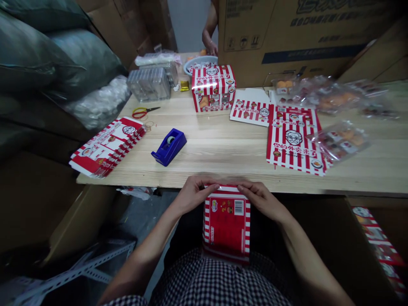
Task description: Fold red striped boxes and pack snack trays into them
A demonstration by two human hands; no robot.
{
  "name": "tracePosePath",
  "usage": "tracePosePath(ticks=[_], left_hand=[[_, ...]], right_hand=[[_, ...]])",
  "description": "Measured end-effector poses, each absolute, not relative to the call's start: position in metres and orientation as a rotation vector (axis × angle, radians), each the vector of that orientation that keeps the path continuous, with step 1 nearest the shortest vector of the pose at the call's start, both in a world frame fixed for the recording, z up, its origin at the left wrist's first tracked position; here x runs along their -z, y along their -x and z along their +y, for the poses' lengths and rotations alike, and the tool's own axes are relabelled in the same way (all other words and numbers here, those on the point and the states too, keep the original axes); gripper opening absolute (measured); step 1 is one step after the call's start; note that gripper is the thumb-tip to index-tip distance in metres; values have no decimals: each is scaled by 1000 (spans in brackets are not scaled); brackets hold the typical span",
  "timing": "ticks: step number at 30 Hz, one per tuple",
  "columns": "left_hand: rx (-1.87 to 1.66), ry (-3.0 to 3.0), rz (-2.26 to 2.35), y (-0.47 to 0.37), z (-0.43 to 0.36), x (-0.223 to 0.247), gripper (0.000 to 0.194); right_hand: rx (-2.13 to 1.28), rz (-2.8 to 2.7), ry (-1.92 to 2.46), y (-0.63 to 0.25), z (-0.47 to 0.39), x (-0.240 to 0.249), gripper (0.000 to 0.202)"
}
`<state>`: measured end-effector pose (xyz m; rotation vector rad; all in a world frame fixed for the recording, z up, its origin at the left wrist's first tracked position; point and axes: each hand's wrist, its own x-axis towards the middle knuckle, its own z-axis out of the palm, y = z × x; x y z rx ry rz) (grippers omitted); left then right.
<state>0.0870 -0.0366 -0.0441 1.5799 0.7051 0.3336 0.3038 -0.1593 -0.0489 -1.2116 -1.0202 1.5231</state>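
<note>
Wooden table (216, 148) stretching ahead, and left hand (195, 193) and right hand (259, 199) pinch a red-and-white box (226, 229) between them by its far edge, blue tape dispenser (172, 149) beyond the left!

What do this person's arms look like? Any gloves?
The left forearm and right forearm are bare. No gloves on the left grip or right grip, and no watch shows. A dark-and-white checked sleeve shows on the left; none shows on the right.
</note>
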Motion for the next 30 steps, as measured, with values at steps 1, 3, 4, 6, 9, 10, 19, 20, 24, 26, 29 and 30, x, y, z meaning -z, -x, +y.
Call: tracePosePath(ticks=[1,3,4,6,9,10,19,20,24,26,29,30], left_hand=[[-330,-1601,714,-87,-38,44,29],[-318,-1645,710,-86,-39,42,28],[-313,-1669,700,-86,-40,41,28],[-318,-1719,670,-85,-42,38,26],[-329,-1809,616,-82,-45,34,26],[-334,-1847,596,-81,-47,33,26],[-398,-2083,517,-69,-77,29,45],[-400,-2078,520,-69,-79,29,44],[-393,-2024,502,-66,-79,32,42],[-384,-1986,485,-62,-78,35,41],[-373,-1901,501,-54,-77,39,37],[-374,-1869,518,-51,-77,40,36]], right_hand=[[-1570,-1018,1195,-306,-159,49,39],[-1638,-1006,1182,-311,-157,50,37],[-1655,-1003,1181,-313,-157,51,35],[-1651,-1004,1186,-315,-157,54,29],[-1608,-995,1198,-316,-162,59,23],[-1599,-987,1207,-315,-165,59,23],[-1327,-1161,1350,-302,-199,63,33],[-1296,-1174,1356,-300,-201,64,33],[-1233,-1202,1368,-295,-203,68,32],[-1243,-1213,1371,-292,-204,68,32],[-1245,-1218,1370,-285,-206,66,32],[-1237,-1212,1368,-282,-206,65,31]])
